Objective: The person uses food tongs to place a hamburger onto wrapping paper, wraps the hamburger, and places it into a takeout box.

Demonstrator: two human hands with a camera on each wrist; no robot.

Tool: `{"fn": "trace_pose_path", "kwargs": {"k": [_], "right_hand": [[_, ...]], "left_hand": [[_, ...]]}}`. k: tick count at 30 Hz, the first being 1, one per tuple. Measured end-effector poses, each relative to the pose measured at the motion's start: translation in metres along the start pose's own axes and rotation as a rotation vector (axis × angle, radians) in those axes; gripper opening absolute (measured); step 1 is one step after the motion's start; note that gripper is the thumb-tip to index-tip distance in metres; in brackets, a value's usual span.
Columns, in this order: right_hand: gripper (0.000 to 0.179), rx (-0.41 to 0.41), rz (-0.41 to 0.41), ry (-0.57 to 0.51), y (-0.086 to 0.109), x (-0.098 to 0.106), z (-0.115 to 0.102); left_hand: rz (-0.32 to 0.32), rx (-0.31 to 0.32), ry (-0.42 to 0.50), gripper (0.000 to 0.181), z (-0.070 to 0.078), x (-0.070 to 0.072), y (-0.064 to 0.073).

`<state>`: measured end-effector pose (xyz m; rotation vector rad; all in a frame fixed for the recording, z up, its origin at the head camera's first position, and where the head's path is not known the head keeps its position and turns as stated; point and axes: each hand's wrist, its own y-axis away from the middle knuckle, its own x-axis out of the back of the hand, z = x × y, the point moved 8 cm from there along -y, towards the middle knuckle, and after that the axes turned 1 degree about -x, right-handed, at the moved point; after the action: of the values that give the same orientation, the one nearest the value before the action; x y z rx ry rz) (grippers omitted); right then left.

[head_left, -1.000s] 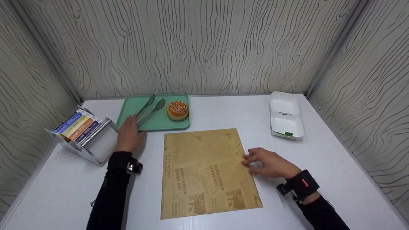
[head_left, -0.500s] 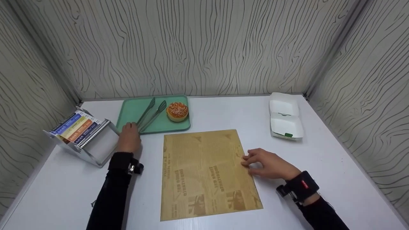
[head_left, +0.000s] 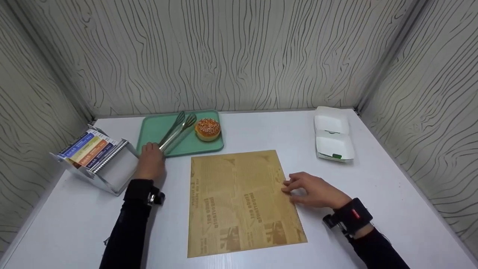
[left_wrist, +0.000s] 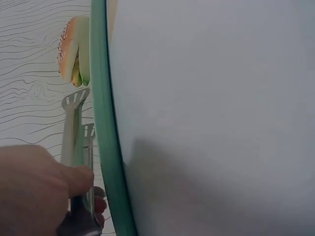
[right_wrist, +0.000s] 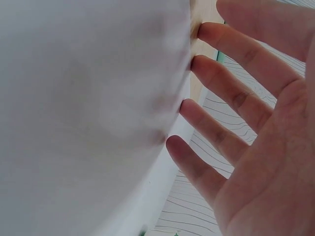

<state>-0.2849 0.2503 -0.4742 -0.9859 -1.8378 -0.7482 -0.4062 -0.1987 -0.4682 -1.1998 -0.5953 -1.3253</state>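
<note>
My left hand (head_left: 150,162) grips the handle end of metal tongs (head_left: 174,137) at the front edge of the green tray (head_left: 151,125). In the left wrist view the thumb presses on the tongs (left_wrist: 69,130) from above, fingertips showing on the other side. The slotted tips point toward a sesame-topped burger (head_left: 208,129) at the tray's right side; its filling shows in the left wrist view. Flat on the table lies a brown, newspaper-printed sheet of paper (head_left: 239,201). My right hand (head_left: 315,190) rests its spread fingertips at the sheet's right edge, holding nothing.
To the left stands a metal holder (head_left: 112,164) with a ring-bound, coloured-tab card book (head_left: 89,147). An unfolded white burger box (head_left: 334,145) lies at the back right of the white table (head_left: 373,179). Patterned wall panels (head_left: 239,56) enclose the back and sides.
My left hand's thumb has drawn in from the side and the fingers have closed round the tongs. The tongs have turned slightly, tips shifting right toward the burger. My right hand stays put.
</note>
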Motion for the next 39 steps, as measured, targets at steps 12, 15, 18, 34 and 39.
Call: {"fn": "trace_pose_path", "kwargs": {"k": [12,15,18,34,39], "right_hand": [[0.032,0.026,0.013,0.038,-0.002,0.003,-0.002],[0.033,0.035,0.016,0.04,-0.002,0.004,-0.001],[0.033,0.039,0.021,0.036,-0.003,0.005,-0.002],[0.034,0.022,0.025,0.038,-0.003,0.003,-0.001],[0.033,0.03,0.019,0.035,-0.001,0.001,-0.002]], "left_hand": [[0.11,-0.013,0.092,0.026,0.04,0.043,0.002],[0.096,-0.048,0.074,0.027,0.06,0.049,0.008],[0.05,-0.056,0.093,0.031,0.08,0.049,0.019],[-0.141,-0.039,0.405,0.03,0.152,0.001,0.09],[-0.166,-0.051,0.407,0.028,0.153,-0.008,0.095]]}}
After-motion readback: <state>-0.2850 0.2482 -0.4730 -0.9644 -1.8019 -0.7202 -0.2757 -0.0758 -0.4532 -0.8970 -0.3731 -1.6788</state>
